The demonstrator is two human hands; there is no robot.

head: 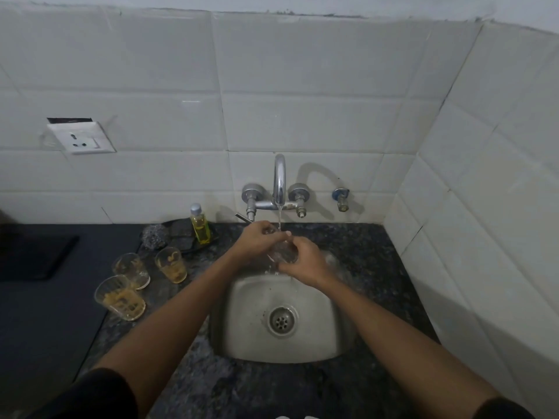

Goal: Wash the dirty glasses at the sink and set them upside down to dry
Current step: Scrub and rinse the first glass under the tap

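Both hands hold one clear glass (283, 252) under the running tap (279, 179), above the back of the steel sink (242, 313). My left hand (257, 240) grips the glass near its rim from the left. My right hand (305, 261) wraps round its lower part from the right. Water streams onto the glass and drips into the sink. Three dirty glasses with yellowish residue stand upright on the counter at the left: one (121, 297) nearest me, one (131, 269) behind it, one (171, 265) closer to the sink.
A yellow soap bottle (200, 225) and a steel scrubber (154, 235) sit on a dark dish behind the dirty glasses. A clear glass (335, 263) seems to stand on the speckled counter (378, 267) right of the sink. A wall socket (81, 137) is at upper left. Tiled walls close in behind and right.
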